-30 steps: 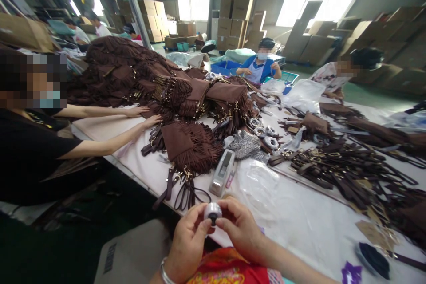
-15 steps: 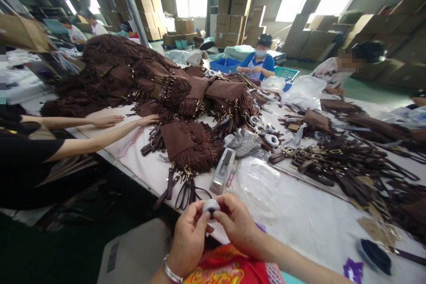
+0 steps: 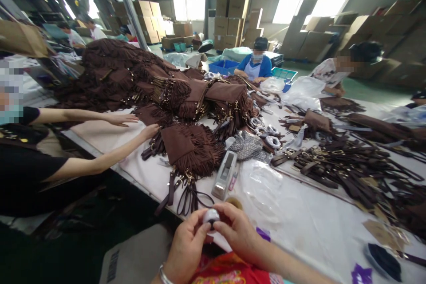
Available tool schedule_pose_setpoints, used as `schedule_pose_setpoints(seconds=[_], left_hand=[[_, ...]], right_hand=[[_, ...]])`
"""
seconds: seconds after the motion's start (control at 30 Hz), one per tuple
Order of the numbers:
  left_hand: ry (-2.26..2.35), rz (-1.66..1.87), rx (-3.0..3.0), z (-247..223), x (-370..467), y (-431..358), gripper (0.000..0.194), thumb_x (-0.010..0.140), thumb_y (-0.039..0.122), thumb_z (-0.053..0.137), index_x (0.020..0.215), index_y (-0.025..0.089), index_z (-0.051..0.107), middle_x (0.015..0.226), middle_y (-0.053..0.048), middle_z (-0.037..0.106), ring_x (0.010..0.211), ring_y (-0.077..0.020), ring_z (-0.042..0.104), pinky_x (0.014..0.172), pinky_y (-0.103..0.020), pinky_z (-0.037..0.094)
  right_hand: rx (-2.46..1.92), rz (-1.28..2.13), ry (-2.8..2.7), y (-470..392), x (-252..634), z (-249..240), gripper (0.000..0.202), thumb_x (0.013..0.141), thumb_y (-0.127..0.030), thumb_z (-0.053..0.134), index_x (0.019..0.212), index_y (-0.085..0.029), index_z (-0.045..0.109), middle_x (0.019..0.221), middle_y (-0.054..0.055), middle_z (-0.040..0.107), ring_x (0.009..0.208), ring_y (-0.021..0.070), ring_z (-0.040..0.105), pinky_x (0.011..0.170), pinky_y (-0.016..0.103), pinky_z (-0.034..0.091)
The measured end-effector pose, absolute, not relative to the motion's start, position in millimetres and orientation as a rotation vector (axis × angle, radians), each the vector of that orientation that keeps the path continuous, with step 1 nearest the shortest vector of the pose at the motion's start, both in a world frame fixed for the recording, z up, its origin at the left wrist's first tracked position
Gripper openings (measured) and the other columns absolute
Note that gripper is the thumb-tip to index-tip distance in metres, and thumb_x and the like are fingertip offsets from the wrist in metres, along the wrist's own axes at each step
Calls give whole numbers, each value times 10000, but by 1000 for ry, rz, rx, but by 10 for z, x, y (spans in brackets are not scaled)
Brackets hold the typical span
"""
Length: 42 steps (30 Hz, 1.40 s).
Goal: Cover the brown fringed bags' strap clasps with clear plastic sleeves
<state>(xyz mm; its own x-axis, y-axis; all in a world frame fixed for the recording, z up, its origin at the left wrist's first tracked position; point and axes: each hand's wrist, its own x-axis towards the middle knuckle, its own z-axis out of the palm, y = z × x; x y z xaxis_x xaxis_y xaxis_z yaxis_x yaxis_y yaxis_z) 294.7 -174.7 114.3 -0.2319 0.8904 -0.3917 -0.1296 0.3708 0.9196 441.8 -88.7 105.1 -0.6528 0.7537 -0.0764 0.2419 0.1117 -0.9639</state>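
Close to my body, my left hand point(image 3: 191, 237) and my right hand point(image 3: 234, 226) pinch a small round whitish-wrapped piece point(image 3: 211, 215) with a dark part at its near side; its exact kind I cannot make out. Both thumbs press against it from below, and the fingers curl around its sides. Just beyond my hands lies a grey tape dispenser point(image 3: 224, 174). Left of it rests a brown fringed bag point(image 3: 191, 147), its dark straps point(image 3: 188, 195) hanging toward the table's near edge.
A big heap of brown fringed bags point(image 3: 109, 69) covers the far left. Dark straps with gold clasps point(image 3: 336, 159) pile up at right, near a clear plastic bag point(image 3: 262, 184). A co-worker's arms point(image 3: 109, 155) reach in from the left. Other people sit across the table.
The co-worker at left has leaned in, the far arm reaching further right toward the bags. My hands keep their grip on the round piece. The view has shifted slightly.
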Motion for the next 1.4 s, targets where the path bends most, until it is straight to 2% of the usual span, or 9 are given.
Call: schedule_pose_setpoints(seconds=[0.2, 0.33, 0.67, 0.8, 0.97, 1.07, 1.17, 1.27, 1.4], left_hand=[[1502, 999, 659, 787, 2913, -1988, 242, 830, 292, 551, 1033, 172, 605, 943, -63, 704, 748, -188, 670, 617, -271, 548], [1640, 958, 956, 696, 2793, -2156, 291, 794, 167, 517, 1066, 185, 622, 961, -64, 703, 882, -206, 654, 802, -290, 516], [1749, 1011, 1022, 595, 2497, -2451, 178, 840, 200, 480, 894, 179, 649, 829, -55, 668, 790, -192, 612, 727, -260, 486], [1762, 1010, 1063, 461, 2439, -2452, 235, 853, 227, 483, 988, 199, 673, 920, -79, 702, 862, -217, 636, 800, -292, 502], [1620, 1029, 812, 382, 2414, -2105, 361, 789, 262, 609, 1143, 203, 652, 1162, -109, 682, 1071, -253, 623, 968, -369, 486], [1484, 1003, 572, 502, 2487, -1740, 522, 799, 418, 627, 1238, 148, 544, 1196, -169, 641, 1012, -269, 654, 772, -368, 574], [1458, 938, 582, 680, 2657, -1339, 540, 751, 509, 671, 1119, 126, 571, 1087, -156, 673, 912, -257, 677, 662, -330, 575], [1436, 979, 723, 804, 2864, -955, 452, 707, 432, 741, 1014, 137, 592, 1017, -113, 702, 949, -240, 670, 823, -353, 556], [1385, 923, 950, 858, 2983, -495, 463, 726, 283, 728, 1133, 173, 537, 1148, -110, 664, 1067, -235, 636, 979, -398, 495]], right_hand=[[-1074, 1628, -2106, -1097, 4321, 703, 159, 738, -118, 556, 830, -197, 659, 803, 24, 605, 788, 189, 569, 719, 301, 446], [-1075, 1620, -2269, -1211, 4223, 626, 176, 740, -115, 528, 848, -200, 638, 847, 33, 614, 839, 203, 571, 767, 324, 442], [-986, 1518, -2364, -1429, 3786, 599, 138, 795, -144, 492, 809, -213, 611, 805, 36, 584, 765, 194, 585, 693, 300, 461], [-1057, 1473, -2326, -1464, 3756, 547, 146, 781, -134, 517, 820, -210, 636, 823, 39, 597, 789, 192, 592, 723, 296, 471], [-1221, 1337, -2276, -1237, 3916, 439, 129, 738, -115, 585, 805, -201, 654, 779, 20, 601, 750, 182, 587, 691, 293, 470], [-1054, 1135, -2272, -991, 4058, 411, 174, 779, -113, 565, 921, -191, 626, 872, 53, 603, 810, 194, 585, 736, 317, 497], [-858, 979, -2238, -748, 4205, 456, 301, 796, -62, 517, 1050, -210, 581, 983, 76, 600, 930, 209, 572, 833, 350, 501], [-814, 956, -2121, -509, 4404, 567, 359, 791, -54, 533, 1105, -227, 542, 1025, 72, 603, 974, 209, 562, 866, 355, 495], [-918, 1008, -1926, -214, 4828, 676, 434, 783, -139, 615, 1192, -217, 493, 1036, 80, 589, 946, 213, 571, 848, 352, 507]])
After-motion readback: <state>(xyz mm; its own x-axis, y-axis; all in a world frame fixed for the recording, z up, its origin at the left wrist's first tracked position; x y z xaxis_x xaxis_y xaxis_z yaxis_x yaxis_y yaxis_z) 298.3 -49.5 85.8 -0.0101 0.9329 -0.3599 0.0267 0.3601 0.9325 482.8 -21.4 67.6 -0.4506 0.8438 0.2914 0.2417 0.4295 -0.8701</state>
